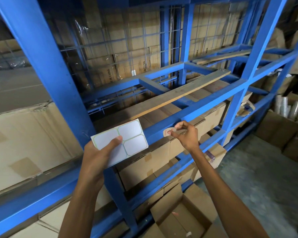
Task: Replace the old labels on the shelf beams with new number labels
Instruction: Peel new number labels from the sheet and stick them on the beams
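My left hand holds a white sheet of blank labels with green outlines, thumb pressed on its face, in front of the blue upright. My right hand pinches a small pale label with red handwriting, thumb and fingers on it. The label sits against the blue shelf beam, which slopes up to the right. Whether the label is stuck to the beam or lifted off it, I cannot tell.
The blue steel rack fills the view, with a wire mesh back. Cardboard boxes are stacked on its levels. A wooden plank lies across the shelf above. An open box stands on the floor below. Film rolls stand right.
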The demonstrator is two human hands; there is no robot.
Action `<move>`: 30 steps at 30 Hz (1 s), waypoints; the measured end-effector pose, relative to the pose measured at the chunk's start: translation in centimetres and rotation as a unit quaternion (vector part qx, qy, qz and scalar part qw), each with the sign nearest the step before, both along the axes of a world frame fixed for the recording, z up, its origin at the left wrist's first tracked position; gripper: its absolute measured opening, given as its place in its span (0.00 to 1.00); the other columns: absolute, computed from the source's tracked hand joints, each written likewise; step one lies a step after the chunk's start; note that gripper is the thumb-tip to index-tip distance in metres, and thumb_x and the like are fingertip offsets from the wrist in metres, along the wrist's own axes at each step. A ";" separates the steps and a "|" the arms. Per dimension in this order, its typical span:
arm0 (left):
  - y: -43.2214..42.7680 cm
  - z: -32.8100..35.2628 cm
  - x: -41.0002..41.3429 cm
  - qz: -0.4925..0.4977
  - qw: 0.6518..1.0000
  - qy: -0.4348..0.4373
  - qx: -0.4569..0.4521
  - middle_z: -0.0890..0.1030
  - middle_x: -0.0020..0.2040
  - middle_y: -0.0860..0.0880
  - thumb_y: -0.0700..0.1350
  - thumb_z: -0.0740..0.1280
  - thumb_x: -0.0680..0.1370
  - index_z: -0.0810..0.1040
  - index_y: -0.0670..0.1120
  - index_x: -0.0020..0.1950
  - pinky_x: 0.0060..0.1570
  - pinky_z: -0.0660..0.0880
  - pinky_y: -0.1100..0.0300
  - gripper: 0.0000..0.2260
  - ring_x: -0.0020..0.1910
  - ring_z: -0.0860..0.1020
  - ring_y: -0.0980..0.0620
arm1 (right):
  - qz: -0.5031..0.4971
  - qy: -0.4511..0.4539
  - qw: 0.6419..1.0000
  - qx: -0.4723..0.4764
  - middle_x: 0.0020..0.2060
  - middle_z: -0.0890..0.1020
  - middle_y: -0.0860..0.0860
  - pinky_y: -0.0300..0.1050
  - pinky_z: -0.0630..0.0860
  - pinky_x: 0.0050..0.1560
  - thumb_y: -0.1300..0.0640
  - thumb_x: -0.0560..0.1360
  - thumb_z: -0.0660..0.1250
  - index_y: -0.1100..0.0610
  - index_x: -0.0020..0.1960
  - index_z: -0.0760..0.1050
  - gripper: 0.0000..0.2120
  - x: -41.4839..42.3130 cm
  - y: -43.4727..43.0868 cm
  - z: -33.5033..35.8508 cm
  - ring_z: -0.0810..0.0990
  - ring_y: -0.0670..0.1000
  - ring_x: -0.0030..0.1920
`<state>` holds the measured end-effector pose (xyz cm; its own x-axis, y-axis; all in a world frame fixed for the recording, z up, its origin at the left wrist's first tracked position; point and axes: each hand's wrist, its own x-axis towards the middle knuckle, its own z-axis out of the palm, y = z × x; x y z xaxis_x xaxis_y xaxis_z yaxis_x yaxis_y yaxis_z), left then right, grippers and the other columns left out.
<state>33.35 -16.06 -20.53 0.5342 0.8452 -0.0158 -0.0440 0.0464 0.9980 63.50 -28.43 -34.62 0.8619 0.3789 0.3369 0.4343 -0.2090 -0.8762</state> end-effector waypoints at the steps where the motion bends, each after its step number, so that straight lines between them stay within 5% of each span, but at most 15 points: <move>1: 0.1 0.1 0.0 0.001 1.000 -0.001 -0.001 0.86 0.48 0.56 0.42 0.76 0.75 0.82 0.51 0.48 0.47 0.77 0.63 0.06 0.47 0.83 0.58 | -0.001 0.002 1.000 0.003 0.42 0.85 0.51 0.39 0.80 0.50 0.58 0.64 0.84 0.56 0.44 0.81 0.15 -0.1 0.2 0.1 0.84 0.51 0.46; 4: 0.5 0.3 0.1 0.005 1.000 -0.001 -0.007 0.87 0.52 0.52 0.42 0.77 0.74 0.84 0.49 0.52 0.55 0.79 0.57 0.08 0.51 0.85 0.52 | -0.009 0.008 1.000 0.012 0.41 0.84 0.50 0.30 0.76 0.47 0.58 0.64 0.84 0.55 0.44 0.81 0.15 0.0 0.5 0.2 0.84 0.51 0.46; 10: 1.0 0.4 -0.2 0.011 1.000 0.002 0.001 0.87 0.55 0.50 0.44 0.76 0.74 0.83 0.46 0.60 0.51 0.78 0.59 0.15 0.54 0.84 0.51 | -0.022 0.003 1.000 0.015 0.41 0.85 0.50 0.37 0.78 0.49 0.57 0.64 0.85 0.53 0.43 0.80 0.15 -0.1 0.9 0.2 0.84 0.50 0.45; 18: 0.8 0.2 -0.3 0.010 1.000 -0.002 -0.007 0.85 0.50 0.55 0.44 0.76 0.75 0.81 0.52 0.49 0.48 0.77 0.61 0.07 0.49 0.82 0.56 | -0.028 -0.014 0.999 0.011 0.41 0.85 0.47 0.43 0.81 0.50 0.54 0.63 0.85 0.50 0.43 0.79 0.16 0.0 1.0 0.1 0.84 0.50 0.44; 24: 0.6 -0.3 -0.3 0.011 1.000 0.004 -0.011 0.85 0.50 0.56 0.43 0.76 0.75 0.81 0.52 0.49 0.47 0.77 0.61 0.07 0.49 0.82 0.56 | 0.016 0.000 0.999 -0.040 0.42 0.82 0.44 0.35 0.78 0.41 0.53 0.62 0.86 0.53 0.45 0.78 0.20 1.3 0.5 1.2 0.79 0.46 0.42; 30: 0.0 -0.4 -0.2 0.006 1.000 0.006 -0.011 0.84 0.48 0.57 0.44 0.75 0.75 0.80 0.53 0.47 0.45 0.76 0.61 0.07 0.47 0.82 0.56 | 0.026 0.052 0.998 -0.014 0.40 0.84 0.49 0.52 0.84 0.50 0.57 0.68 0.83 0.56 0.43 0.80 0.12 3.6 -0.6 2.5 0.84 0.51 0.44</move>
